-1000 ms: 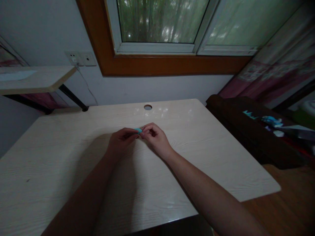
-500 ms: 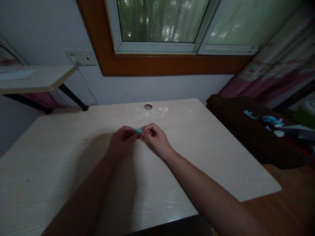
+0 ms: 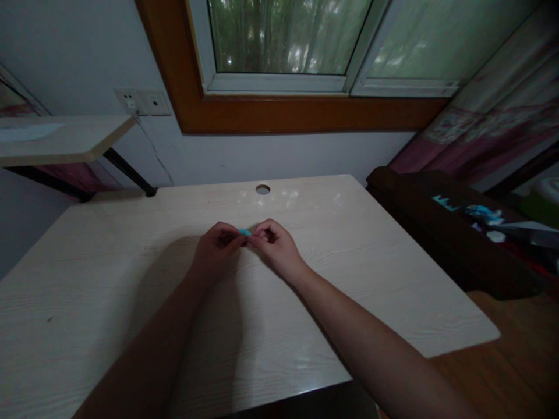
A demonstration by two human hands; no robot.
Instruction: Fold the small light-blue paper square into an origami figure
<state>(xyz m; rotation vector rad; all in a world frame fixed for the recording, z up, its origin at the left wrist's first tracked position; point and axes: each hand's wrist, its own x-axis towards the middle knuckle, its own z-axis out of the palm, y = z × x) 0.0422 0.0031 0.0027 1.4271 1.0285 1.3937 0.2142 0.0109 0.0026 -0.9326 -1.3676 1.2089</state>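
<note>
A small turquoise piece (image 3: 245,233) is pinched between both hands, just above the pale wooden desk (image 3: 109,279). My left hand (image 3: 213,251) closes its thumb and fingers on the piece's left end. My right hand (image 3: 274,244) pinches the right end, fingers curled. Most of the piece is hidden by the fingertips, so I cannot tell what it is.
A round cable hole (image 3: 262,189) sits near the desk's far edge, below a window (image 3: 283,41). A side shelf (image 3: 56,139) stands at the left. A dark wooden bench (image 3: 449,233) with small items lies to the right, beside a curtain.
Both hands stay together at the desk's middle; the fingers shift slightly on the turquoise piece.
</note>
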